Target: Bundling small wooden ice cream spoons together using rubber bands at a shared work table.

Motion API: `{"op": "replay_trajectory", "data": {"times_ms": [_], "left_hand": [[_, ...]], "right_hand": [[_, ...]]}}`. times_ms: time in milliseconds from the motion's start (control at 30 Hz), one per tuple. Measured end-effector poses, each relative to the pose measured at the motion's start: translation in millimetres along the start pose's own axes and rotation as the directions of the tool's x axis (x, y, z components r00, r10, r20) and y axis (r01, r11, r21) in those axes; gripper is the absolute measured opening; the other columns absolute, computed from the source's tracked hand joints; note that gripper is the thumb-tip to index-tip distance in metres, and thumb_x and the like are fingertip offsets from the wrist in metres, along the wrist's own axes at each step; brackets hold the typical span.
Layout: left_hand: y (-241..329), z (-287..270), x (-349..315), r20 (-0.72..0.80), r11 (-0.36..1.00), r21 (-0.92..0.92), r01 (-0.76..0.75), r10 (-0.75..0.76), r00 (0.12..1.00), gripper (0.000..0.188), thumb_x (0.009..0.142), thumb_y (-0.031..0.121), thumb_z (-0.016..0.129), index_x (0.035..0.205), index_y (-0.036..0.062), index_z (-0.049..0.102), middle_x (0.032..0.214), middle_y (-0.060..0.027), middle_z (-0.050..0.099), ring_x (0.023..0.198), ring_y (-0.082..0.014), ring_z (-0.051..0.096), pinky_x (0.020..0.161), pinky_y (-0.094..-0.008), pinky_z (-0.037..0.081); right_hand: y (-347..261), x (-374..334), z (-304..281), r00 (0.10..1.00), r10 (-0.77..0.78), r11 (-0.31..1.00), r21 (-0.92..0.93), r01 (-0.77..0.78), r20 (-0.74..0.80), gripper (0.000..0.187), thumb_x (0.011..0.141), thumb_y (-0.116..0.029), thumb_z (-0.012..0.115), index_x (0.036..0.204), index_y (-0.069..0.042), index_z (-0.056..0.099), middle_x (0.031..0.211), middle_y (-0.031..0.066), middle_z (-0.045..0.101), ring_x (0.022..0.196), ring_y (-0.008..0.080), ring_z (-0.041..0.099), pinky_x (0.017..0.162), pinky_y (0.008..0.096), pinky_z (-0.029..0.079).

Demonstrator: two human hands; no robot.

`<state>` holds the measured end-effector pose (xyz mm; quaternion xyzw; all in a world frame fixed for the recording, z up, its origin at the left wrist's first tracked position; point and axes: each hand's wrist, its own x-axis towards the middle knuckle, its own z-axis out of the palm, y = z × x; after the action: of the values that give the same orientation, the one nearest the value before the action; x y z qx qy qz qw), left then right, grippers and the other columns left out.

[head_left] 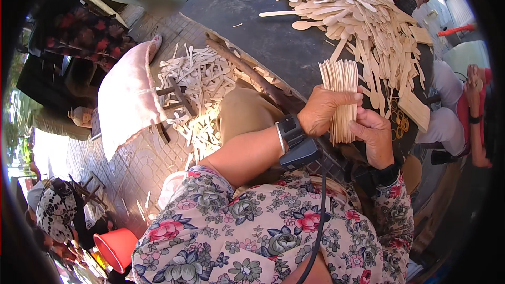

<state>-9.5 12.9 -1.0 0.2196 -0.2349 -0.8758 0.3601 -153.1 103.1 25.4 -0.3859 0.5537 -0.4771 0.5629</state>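
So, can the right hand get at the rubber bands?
Probably yes: the rubber bands lie just beyond the right hand, nothing visible between, but it would likely first have to let go of the stick bundle.

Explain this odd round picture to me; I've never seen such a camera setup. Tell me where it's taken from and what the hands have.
There is no robot here. A wide fisheye camera on a person's head looks down, so edges bend and the corners go black. The person's left hand and right hand together hold a bundle of thin wooden pieces. On the dark table lies a big pile of wooden spoons, with yellowish rubber bands nearer the hands. Another heap of wooden pieces lies lower, left of the table.
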Motion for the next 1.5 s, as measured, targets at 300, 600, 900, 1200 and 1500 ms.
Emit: {"op": "replay_trajectory", "data": {"times_ms": [300,600,900,1200,1500], "left_hand": [[14,-8,-10,-0.038,0.999,-0.044,-0.032,0.03,0.999,0.019,0.09,0.013,0.062,0.104,0.0006,0.057,0.091,-0.011,0.065,0.091,-0.0247,0.066,0.082,-0.0394,0.056],[18,-10,1,-0.187,1.0,-0.015,-0.003,0.0,0.982,0.016,0.089,0.009,0.063,0.102,0.0009,0.056,0.088,-0.0091,0.062,0.083,-0.0232,0.064,0.082,-0.0383,0.056],[20,-8,2,-0.232,1.0,0.019,0.012,-0.007,0.973,0.018,0.087,0.007,0.065,0.102,0.0004,0.057,0.089,-0.0103,0.063,0.083,-0.0242,0.065,0.08,-0.0386,0.056],[20,-10,3,-0.202,0.998,0.053,0.015,-0.004,0.979,0.021,0.087,0.007,0.064,0.105,0.0001,0.056,0.089,-0.0108,0.062,0.082,-0.0238,0.065,0.078,-0.037,0.057],[17,-3,0,-0.188,0.993,0.108,0.038,-0.017,0.982,0.023,0.087,0.007,0.065,0.107,-0.0011,0.057,0.095,-0.0127,0.065,0.083,-0.0225,0.066,0.077,-0.0362,0.057]], "right_hand": [[-6,15,-1,0.996,-0.062,0.972,-0.225,0.074,0.059,0.023,0.084,-0.015,0.072,0.094,0.005,0.068,0.079,0.0048,0.066,0.068,0.0087,0.059,0.061,0.0223,0.048],[-38,75,-64,0.914,-0.403,0.29,-0.953,0.083,-0.043,0.025,0.079,-0.024,0.066,0.084,0.0,0.069,0.074,0.0201,0.065,0.072,0.036,0.065,0.066,0.0419,0.051],[-42,97,-39,0.967,-0.217,-0.026,-0.989,-0.143,-0.134,0.021,0.078,-0.016,0.058,0.085,-0.001,0.07,0.084,0.0215,0.068,0.082,0.0364,0.068,0.072,0.0419,0.054],[-42,92,-72,0.949,-0.317,0.133,-0.99,0.042,-0.003,0.018,0.082,-0.012,0.057,0.084,0.002,0.068,0.08,0.0198,0.068,0.07,0.0308,0.069,0.062,0.0394,0.054],[-53,48,-66,0.975,-0.174,0.901,-0.422,0.102,-0.136,0.014,0.078,0.0,0.068,0.091,0.002,0.064,0.07,0.0057,0.064,0.05,0.0081,0.058,0.041,0.0205,0.043]]}}
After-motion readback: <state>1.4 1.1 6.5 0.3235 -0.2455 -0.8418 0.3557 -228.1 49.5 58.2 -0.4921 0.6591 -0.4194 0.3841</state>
